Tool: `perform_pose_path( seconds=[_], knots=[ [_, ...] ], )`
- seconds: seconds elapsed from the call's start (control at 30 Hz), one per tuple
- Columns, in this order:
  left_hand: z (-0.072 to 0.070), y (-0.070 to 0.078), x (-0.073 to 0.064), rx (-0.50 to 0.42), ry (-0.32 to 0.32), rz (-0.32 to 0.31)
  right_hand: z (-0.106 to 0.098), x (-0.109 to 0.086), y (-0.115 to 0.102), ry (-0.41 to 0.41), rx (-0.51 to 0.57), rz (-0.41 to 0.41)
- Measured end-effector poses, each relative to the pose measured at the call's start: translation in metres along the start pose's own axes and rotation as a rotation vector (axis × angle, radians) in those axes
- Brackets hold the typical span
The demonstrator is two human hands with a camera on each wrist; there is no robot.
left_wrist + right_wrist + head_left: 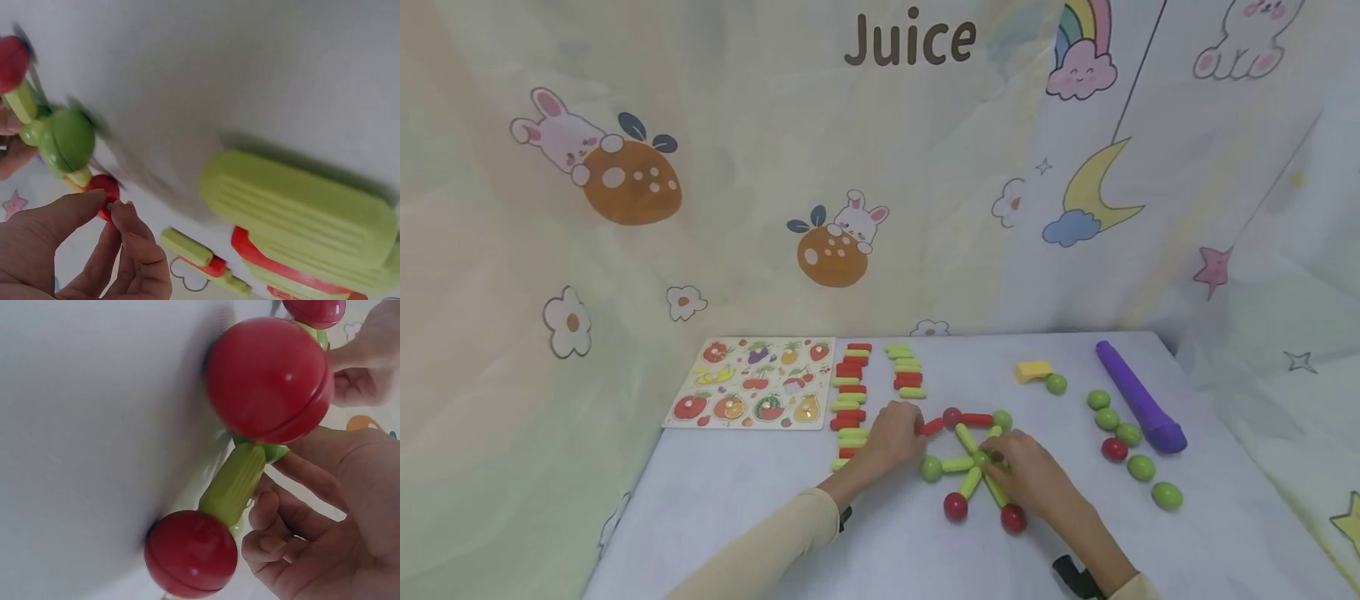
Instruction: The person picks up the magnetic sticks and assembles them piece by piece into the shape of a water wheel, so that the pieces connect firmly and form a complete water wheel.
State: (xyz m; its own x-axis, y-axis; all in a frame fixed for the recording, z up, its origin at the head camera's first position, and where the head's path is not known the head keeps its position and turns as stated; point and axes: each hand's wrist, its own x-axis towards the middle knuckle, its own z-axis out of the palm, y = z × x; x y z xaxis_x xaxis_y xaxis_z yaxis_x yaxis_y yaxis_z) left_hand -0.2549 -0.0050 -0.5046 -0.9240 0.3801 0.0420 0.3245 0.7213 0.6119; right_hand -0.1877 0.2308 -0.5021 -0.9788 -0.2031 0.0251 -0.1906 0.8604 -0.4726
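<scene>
A wheel-shaped toy build of balls and ridged rods lies on the table, with light-green rods (957, 465) reaching out from a green centre ball (981, 458). On its rim sit red balls (956, 507) and green balls (931, 468). My left hand (891, 437) pinches a red rod (932, 427) between thumb and fingertips, its end close to the dark red ball (952, 416) at the top. Another red rod (977, 419) joins that ball to a green one. My right hand (1030, 473) grips the centre ball, its fingers partly hiding the spokes there.
Stacked red and light-green rods (850, 415) form a column at left, with a shorter stack (907, 379) beside it. A fruit picture board (748, 383) lies back left. At right are loose balls (1142, 467), a yellow block (1033, 371) and a purple toy microphone (1138, 396).
</scene>
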Motion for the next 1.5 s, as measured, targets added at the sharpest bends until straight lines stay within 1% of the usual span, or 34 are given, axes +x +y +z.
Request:
perform_pose_path(
  seconds=[0.07,0.17,0.27,0.37,0.4,0.47,0.57,0.6,0.67,0.73,0.8,0.9,1.07,1.23,1.3,1.4,1.5],
  knots=[
    [0.003,0.005,-0.002,-0.032,-0.008,-0.01,0.0,-0.001,0.0,0.013,-0.005,-0.009],
    [0.009,0.008,-0.003,-0.044,-0.001,-0.025,0.0,-0.002,-0.002,0.02,-0.003,-0.014],
    [0.012,0.007,-0.004,-0.043,0.026,-0.017,0.002,-0.003,-0.004,0.023,-0.001,-0.013],
    [0.011,0.006,-0.006,-0.077,0.015,-0.004,0.003,-0.004,-0.004,0.027,-0.005,-0.012],
    [0.009,0.005,-0.008,-0.105,0.002,0.002,0.004,-0.004,-0.004,0.027,-0.009,-0.01],
    [0.005,0.001,-0.012,-0.156,-0.044,0.011,0.005,-0.003,-0.004,0.025,-0.015,-0.011],
    [-0.001,-0.004,-0.019,-0.205,-0.143,0.014,0.005,-0.003,-0.002,0.024,-0.025,-0.009],
    [-0.002,-0.006,-0.02,-0.203,-0.174,0.023,0.005,-0.002,-0.001,0.024,-0.027,-0.006],
    [-0.002,-0.01,-0.021,-0.162,-0.221,0.053,0.003,-0.002,0.0,0.026,-0.025,-0.003],
    [0.001,-0.012,-0.02,-0.108,-0.242,0.094,0.002,-0.002,0.001,0.031,-0.019,0.0],
    [0.003,-0.013,-0.019,-0.054,-0.234,0.134,0.002,-0.002,0.003,0.035,-0.009,-0.008],
    [0.001,-0.013,-0.017,-0.007,-0.214,0.165,0.003,-0.001,0.004,0.039,0.001,-0.029],
    [-0.005,-0.012,-0.016,0.015,-0.209,0.19,0.005,-0.001,0.003,0.037,0.005,-0.034],
    [-0.005,-0.014,-0.013,0.033,-0.19,0.253,0.006,-0.001,0.001,0.04,-0.005,-0.018],
    [-0.004,-0.015,-0.012,0.028,-0.18,0.277,0.006,-0.001,0.0,0.039,-0.006,-0.014],
    [-0.003,-0.016,-0.011,0.009,-0.176,0.274,0.005,0.0,-0.001,0.033,0.002,-0.012],
    [-0.001,-0.016,-0.01,0.001,-0.167,0.249,0.004,0.0,-0.002,0.022,0.009,-0.011]
  ],
)
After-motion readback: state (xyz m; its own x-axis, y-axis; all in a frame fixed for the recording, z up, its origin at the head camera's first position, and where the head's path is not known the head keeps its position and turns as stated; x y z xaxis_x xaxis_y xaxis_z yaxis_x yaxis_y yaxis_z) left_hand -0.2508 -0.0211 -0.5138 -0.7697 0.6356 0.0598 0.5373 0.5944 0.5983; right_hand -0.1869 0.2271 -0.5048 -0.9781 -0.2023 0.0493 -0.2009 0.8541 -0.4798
